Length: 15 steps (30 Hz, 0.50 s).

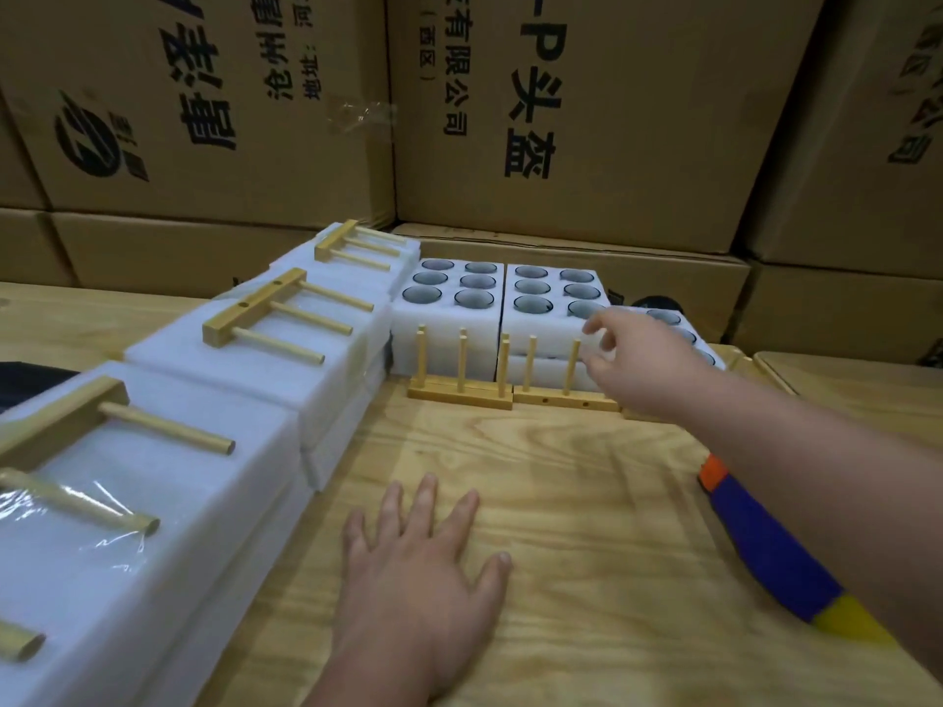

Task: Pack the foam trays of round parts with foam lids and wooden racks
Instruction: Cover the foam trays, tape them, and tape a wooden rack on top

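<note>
Foam trays (pixel 502 303) of white material sit side by side at the far edge of the wooden table (pixel 536 502), each with round pockets holding dark, glassy round parts (pixel 533 304). Two wooden racks (pixel 462 387) stand against the trays' front faces, pegs pointing up. Along the left runs a row of closed foam packs (pixel 286 359), white lids on top, each with a wooden rack (pixel 265 318) lying flat on it, pegs sideways; the nearest pack shows clear film over one peg.

The right hand (pixel 638 359) reaches to the front corner of the right-hand tray, its fingers (pixel 594 326) loosely bent and spread, near the foam edge and the upright pegs; whether they touch either cannot be told. The left hand (pixel 423 568) lies flat on the table, fingers straight and spread, holding nothing.

A third tray behind the right hand is mostly hidden. A blue, orange and yellow object (pixel 765 543) lies partly under the right forearm, its kind unclear. Printed cardboard boxes (pixel 561 119) are stacked behind.
</note>
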Available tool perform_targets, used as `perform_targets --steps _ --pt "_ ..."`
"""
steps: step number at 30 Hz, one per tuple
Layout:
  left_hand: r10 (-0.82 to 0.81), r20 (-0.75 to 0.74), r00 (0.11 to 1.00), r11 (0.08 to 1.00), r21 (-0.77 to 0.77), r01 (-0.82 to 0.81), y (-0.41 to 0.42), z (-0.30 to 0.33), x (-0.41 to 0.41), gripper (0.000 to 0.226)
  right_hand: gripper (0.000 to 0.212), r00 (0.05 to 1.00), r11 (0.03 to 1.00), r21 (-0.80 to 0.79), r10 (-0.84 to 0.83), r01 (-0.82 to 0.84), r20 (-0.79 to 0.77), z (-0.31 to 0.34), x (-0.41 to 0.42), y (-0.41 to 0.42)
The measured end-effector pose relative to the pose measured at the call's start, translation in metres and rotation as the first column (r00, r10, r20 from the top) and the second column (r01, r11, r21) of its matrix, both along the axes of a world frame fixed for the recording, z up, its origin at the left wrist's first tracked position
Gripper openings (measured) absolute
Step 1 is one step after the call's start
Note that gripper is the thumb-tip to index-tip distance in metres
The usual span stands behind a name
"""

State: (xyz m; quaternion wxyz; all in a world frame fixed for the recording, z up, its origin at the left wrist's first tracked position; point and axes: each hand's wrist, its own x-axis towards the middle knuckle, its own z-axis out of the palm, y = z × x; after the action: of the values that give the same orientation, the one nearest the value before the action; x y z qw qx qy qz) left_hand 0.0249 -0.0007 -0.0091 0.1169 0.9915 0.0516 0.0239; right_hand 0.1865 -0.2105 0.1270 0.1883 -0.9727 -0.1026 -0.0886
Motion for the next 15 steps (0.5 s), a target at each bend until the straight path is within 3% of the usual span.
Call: perform_targets --steps 3,6,11,15 --pt "0.003 0.002 1.0 1.0 -0.007 -0.003 0.0 0.0 0.001 0.085 0.055 1.0 0.975 -0.221 -0.02 0.015 -0.023 0.01 0.04 0.003" --pt "0.013 0.003 1.0 1.0 -0.013 -0.012 0.0 0.0 0.002 0.086 0.068 0.999 0.947 -0.322 -0.029 0.017 -0.033 0.01 0.062 0.014" --pt "0.032 0.01 0.999 0.999 -0.014 -0.032 -0.001 -0.001 0.004 0.088 0.06 0.993 0.896 -0.444 -0.071 0.023 -0.091 0.005 0.084 0.041" --pt "0.039 -0.001 0.999 0.999 -0.017 -0.039 0.0 0.001 0.004 0.089 0.059 0.979 0.928 -0.373 -0.081 0.005 -0.186 0.002 0.091 0.054"
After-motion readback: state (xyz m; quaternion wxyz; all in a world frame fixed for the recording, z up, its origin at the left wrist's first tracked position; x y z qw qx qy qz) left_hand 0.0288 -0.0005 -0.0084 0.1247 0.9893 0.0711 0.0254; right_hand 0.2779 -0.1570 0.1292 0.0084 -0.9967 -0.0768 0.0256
